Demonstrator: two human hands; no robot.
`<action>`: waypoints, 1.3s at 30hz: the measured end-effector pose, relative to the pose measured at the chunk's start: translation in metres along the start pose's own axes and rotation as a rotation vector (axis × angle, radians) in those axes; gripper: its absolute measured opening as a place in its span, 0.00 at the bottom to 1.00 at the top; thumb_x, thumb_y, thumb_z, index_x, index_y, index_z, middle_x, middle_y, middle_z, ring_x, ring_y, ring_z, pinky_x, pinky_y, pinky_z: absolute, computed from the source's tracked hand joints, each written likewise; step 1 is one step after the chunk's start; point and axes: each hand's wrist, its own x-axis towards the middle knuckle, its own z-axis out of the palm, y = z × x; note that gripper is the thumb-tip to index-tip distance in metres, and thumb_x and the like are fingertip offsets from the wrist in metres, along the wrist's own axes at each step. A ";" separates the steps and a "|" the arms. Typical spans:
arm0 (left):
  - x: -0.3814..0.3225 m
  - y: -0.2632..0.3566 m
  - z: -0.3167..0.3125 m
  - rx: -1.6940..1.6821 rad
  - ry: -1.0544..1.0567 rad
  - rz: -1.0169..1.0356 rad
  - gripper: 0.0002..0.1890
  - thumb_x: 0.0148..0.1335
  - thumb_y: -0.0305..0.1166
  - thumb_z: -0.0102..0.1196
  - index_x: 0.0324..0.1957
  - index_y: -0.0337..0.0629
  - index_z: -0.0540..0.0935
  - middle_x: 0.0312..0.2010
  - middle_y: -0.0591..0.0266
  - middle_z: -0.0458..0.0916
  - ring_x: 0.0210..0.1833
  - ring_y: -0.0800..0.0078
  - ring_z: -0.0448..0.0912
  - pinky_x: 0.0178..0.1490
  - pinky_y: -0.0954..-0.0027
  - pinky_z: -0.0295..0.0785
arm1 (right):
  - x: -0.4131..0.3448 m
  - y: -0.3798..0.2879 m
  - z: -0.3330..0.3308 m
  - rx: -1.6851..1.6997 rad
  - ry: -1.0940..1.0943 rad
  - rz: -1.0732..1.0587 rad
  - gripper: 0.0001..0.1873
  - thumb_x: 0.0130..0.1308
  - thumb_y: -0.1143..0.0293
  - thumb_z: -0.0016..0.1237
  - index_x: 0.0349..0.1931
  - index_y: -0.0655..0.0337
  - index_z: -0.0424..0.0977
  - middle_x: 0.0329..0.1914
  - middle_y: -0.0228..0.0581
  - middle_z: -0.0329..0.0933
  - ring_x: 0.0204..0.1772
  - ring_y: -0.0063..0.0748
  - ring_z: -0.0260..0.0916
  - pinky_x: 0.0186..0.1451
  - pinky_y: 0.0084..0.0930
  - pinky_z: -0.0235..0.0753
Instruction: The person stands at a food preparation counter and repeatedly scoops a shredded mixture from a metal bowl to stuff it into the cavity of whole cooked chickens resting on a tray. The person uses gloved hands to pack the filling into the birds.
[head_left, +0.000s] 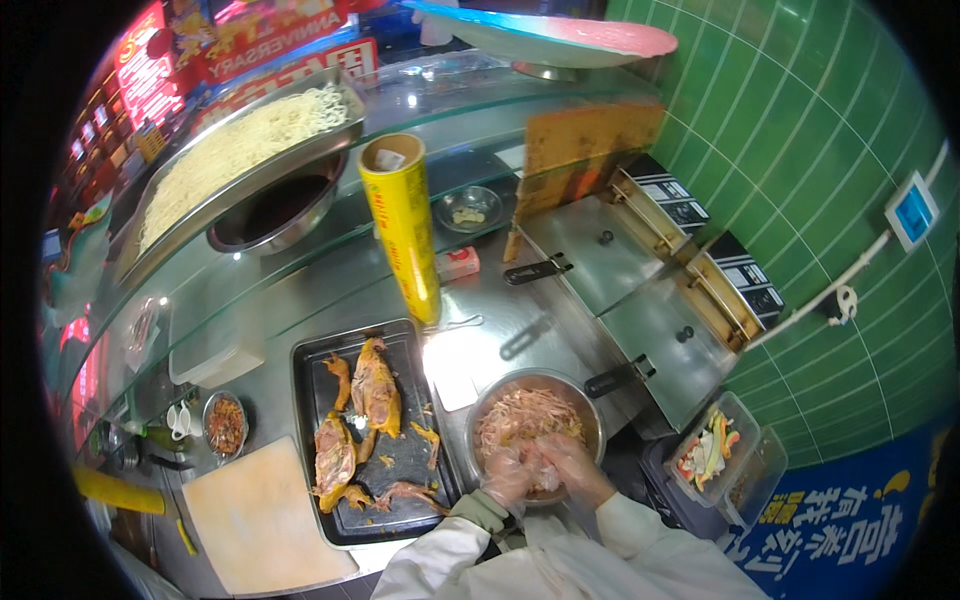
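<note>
Both my hands wear clear plastic gloves and meet over a steel bowl (596, 442) of shredded meat (529, 412), which looks like chicken. My left hand (508, 476) and my right hand (574, 465) have their fingers closed around a pale piece of meat (546, 478) at the bowl's near side. The fingers hide most of that piece. Left of the bowl, a black baking tray (401, 487) holds two yellow-skinned poultry carcass pieces (377, 386) (334, 457), along with loose bones and scraps (409, 491).
A cutting board (262, 517) lies left of the tray, near a small bowl of chopped food (225, 426). Beyond stands a yellow film roll (401, 225). Two lidded fryers (660, 360) with protruding basket handles (619, 376) are at right. Noodles (240, 157) fill a pan on the glass shelf.
</note>
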 end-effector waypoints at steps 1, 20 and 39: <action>-0.002 0.007 -0.005 -0.005 0.028 0.016 0.12 0.64 0.39 0.55 0.38 0.40 0.83 0.27 0.53 0.84 0.31 0.58 0.83 0.38 0.62 0.77 | 0.006 0.019 -0.009 -0.032 -0.001 -0.069 0.07 0.70 0.72 0.45 0.42 0.62 0.75 0.35 0.27 0.75 0.38 0.18 0.71 0.41 0.18 0.72; 0.006 0.023 -0.058 -0.194 0.083 0.126 0.07 0.63 0.30 0.51 0.37 0.38 0.80 0.31 0.61 0.81 0.32 0.72 0.78 0.36 0.68 0.75 | 0.028 -0.015 0.098 -0.445 0.018 -0.111 0.08 0.71 0.68 0.43 0.41 0.62 0.74 0.36 0.31 0.75 0.39 0.21 0.71 0.42 0.19 0.72; -0.013 0.015 -0.018 -0.298 0.049 -0.004 0.05 0.60 0.24 0.50 0.33 0.36 0.80 0.27 0.66 0.79 0.27 0.78 0.75 0.31 0.73 0.72 | 0.006 0.001 0.040 -0.396 0.000 -0.172 0.08 0.68 0.68 0.48 0.42 0.63 0.73 0.37 0.31 0.75 0.40 0.20 0.72 0.42 0.19 0.72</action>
